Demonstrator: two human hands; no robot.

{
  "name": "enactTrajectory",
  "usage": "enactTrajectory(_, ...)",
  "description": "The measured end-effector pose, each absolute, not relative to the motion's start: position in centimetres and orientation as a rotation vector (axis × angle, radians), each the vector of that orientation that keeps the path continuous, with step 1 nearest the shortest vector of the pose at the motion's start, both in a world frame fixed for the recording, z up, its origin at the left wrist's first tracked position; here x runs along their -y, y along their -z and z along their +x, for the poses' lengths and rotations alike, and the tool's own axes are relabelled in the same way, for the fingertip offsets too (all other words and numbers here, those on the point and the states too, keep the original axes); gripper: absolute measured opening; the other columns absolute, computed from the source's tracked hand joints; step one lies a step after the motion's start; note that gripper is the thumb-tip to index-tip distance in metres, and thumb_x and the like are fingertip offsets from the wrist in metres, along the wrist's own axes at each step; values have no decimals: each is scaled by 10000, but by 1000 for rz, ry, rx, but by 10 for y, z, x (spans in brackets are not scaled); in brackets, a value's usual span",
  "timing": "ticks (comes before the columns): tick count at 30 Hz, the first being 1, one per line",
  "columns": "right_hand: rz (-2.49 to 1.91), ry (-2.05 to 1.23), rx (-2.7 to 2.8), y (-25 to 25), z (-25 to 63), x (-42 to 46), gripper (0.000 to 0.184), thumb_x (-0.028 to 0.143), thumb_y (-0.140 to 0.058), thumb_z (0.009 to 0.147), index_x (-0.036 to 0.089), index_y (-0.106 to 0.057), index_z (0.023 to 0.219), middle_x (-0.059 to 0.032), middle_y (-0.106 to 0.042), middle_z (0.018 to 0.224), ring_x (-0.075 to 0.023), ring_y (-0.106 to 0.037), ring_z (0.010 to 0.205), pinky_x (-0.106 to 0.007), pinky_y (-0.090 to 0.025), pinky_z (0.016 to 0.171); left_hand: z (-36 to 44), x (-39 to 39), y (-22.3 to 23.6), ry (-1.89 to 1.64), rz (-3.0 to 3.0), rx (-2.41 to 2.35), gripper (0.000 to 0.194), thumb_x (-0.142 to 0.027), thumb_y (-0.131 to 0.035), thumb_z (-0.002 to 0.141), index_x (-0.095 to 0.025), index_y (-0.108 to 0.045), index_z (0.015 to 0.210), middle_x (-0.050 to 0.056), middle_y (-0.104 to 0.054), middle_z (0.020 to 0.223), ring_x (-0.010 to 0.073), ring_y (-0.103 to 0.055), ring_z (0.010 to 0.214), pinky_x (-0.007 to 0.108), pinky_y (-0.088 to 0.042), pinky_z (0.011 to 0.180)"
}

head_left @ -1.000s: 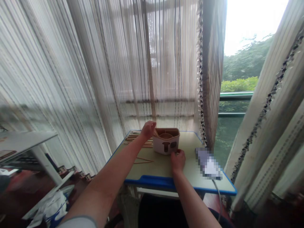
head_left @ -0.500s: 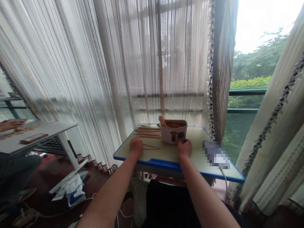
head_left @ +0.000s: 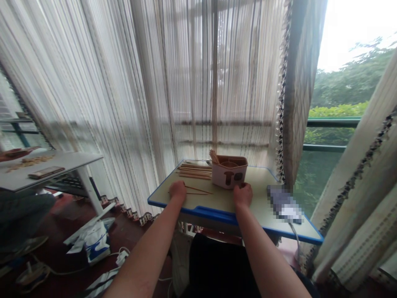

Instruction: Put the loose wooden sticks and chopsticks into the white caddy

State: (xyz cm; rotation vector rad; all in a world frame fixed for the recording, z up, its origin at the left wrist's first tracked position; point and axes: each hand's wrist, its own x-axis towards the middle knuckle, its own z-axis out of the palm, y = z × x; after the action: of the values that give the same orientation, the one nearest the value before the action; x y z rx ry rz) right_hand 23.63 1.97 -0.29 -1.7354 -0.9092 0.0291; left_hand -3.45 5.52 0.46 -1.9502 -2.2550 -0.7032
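My left hand [head_left: 178, 192] is closed, its fingers curled around a pair of chopsticks [head_left: 198, 191]. Their thin ends point right over the tabletop and come together in a narrow V. My right hand [head_left: 243, 193] rests at the lower front right corner of a pale and brown utensil holder [head_left: 221, 179]. Its fingers are curled in, and whatever is in them is hidden. Several sticks stand in the holder's left compartment. Left of the holder, a row of loose chopsticks [head_left: 194, 170] lies side by side, with a metal utensil [head_left: 208, 162] behind them.
The small desk [head_left: 173, 211] has a blue rim. At its right lies a blurred-out device [head_left: 283, 203] with a cable hanging off the edge. Curtains [head_left: 139, 103] hang behind. Another person's hand [head_left: 12, 155] is over a table [head_left: 77, 162] at the left, near small wooden pieces.
The view has shifted slightly, so the desk appears a little further right. Both my hands keep nearly the same places. The other person's hand now holds a flat object above the table.
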Motion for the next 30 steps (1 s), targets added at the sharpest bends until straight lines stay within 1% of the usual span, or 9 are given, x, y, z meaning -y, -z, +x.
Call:
enactTrajectory(5, -1734, -30, 876, 2, 237, -21, 327, 237, -443, 691, 88, -563, 957, -183, -612, 927, -279, -559, 889, -356, -380, 793, -30, -54, -6, 734, -2060, 2114, 268, -124, -400, 815, -171, -655, 880, 130, -633, 974, 235, -579, 942, 364, -428, 799)
enactTrajectory(8, -1728, -30, 868, 2, 237, -21, 323, 242, -438, 694, 93, -566, 950, -174, -613, 916, -274, -556, 883, -356, -381, 797, -30, -55, -5, 900, -2153, 1967, 230, -135, -416, 827, -172, -638, 870, 103, -621, 970, 196, -580, 917, 332, -436, 817)
enactTrajectory(11, -1730, -35, 872, 3, 236, -21, 323, 254, -440, 696, 98, -570, 948, -173, -611, 918, -276, -552, 887, -361, -380, 801, -33, -57, -2, 1318, -2187, 1783, 176, -143, -460, 807, -166, -631, 841, 85, -619, 945, 176, -580, 913, 315, -456, 829)
enactTrajectory(14, -1739, -38, 876, 3, 236, -21, 336, 265, -443, 701, 93, -571, 959, -181, -609, 930, -282, -550, 891, -366, -378, 799, -38, -63, -2, 1859, -2082, 1755, 165, -174, -503, 770, -162, -614, 891, 71, -628, 932, 160, -606, 832, 300, -504, 743)
enactTrajectory(17, -1747, -32, 888, 3, 235, -21, 342, 266, -453, 696, 94, -577, 965, -180, -610, 937, -281, -551, 888, -363, -378, 791, -42, -71, -13, 2401, -1890, 1748, 190, -236, -560, 719, -141, -593, 881, 35, -631, 782, 138, -618, 688, 295, -521, 669)
enactTrajectory(20, -1756, -25, 922, 3, 235, -21, 305, 278, -448, 710, 105, -604, 908, -179, -618, 900, -285, -559, 860, -369, -380, 770, -42, -76, -46, 2869, -1679, 1563, 183, -242, -618, 648, -147, -570, 798, -13, -593, 670, 104, -597, 613, 282, -516, 661)
enactTrajectory(23, -1765, -12, 955, 4, 235, -22, 282, 280, -452, 713, 115, -618, 870, -180, -626, 871, -290, -566, 837, -378, -379, 761, -40, -75, -96, 3166, -1615, 1214, 195, -199, -660, 582, -166, -534, 726, -27, -576, 716, 85, -592, 660, 259, -509, 670)
enactTrajectory(26, -1771, -3, 979, 4, 235, -21, 272, 272, -466, 702, 120, -620, 866, -178, -633, 868, -293, -567, 837, -386, -377, 767, -36, -68, -148, 3334, -1620, 867, 220, -150, -673, 569, -175, -502, 707, -32, -567, 774, 73, -580, 710, 249, -503, 697)
enactTrajectory(30, -1773, -6, 993, 4, 235, -20, 277, 264, -446, 707, 117, -617, 869, -187, -634, 886, -303, -563, 867, -395, -371, 778, -21, -57, -200, 3348, -1753, 639, 221, -96, -649, 617, -183, -475, 723, -36, -555, 807, 67, -557, 739, 255, -499, 720)
